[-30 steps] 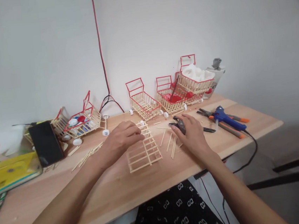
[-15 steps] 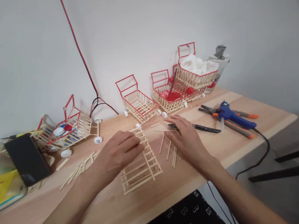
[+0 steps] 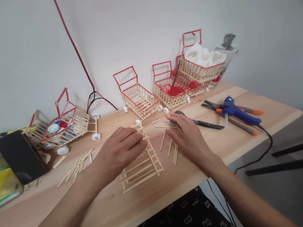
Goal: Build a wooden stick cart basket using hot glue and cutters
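A small cart frame (image 3: 140, 178) of thin wooden sticks lies on the wooden desk (image 3: 102, 211) in front of me. My left hand (image 3: 125, 146) reaches over its left side, fingers pinched at the ladder-like stick side piece (image 3: 152, 156); the palm hides part of the frame. Its fingertips are partly out of sight. To the right, my right hand (image 3: 187, 133) is spread low over loose sticks (image 3: 170, 148), thumb apart from the fingers. Beside those fingers is a long black tool (image 3: 208, 124), partly covered by the hand. A white cap (image 3: 138, 122) sits behind the frame's far end.
Finished stick carts (image 3: 141, 100) with red rims line the wall, one holding white tissue (image 3: 202, 55). On the right lie a blue glue gun (image 3: 238, 112) with its cord and orange-handled pliers (image 3: 242, 124). Leftward are a dark phone (image 3: 20, 158) and a stick pile (image 3: 76, 169).
The ladder-like side piece looks narrower, tilted more upright under my left hand. My right hand has shifted slightly among the sticks. The camera view has moved a little.
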Demonstrator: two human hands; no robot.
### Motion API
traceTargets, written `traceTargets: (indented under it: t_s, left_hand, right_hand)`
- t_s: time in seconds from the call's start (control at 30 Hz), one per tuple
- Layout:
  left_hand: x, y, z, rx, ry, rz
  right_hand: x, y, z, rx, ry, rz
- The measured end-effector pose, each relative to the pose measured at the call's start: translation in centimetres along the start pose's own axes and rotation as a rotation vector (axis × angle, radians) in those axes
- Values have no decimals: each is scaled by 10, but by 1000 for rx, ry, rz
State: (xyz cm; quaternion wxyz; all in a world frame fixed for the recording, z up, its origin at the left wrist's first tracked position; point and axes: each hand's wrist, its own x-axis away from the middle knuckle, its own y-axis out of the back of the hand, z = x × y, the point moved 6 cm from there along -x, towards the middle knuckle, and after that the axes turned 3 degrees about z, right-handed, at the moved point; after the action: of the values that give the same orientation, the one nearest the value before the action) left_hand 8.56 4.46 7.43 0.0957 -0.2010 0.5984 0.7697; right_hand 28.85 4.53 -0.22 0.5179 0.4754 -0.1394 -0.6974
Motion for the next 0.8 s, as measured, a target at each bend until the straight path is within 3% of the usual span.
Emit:
traceTargets:
  t_s: [0.33,0.63,0.8]
  left_hand:
    - [2,0,0,4,18,14]
    - [6,16,8,-54,34,-74]
    - [10,28,25,-112,161,-131]
  right_hand:
    - [2,17,4,-39,28,-44]
    - [14,23,4,67,178,314]
    - [0,26,3,189,165,360]
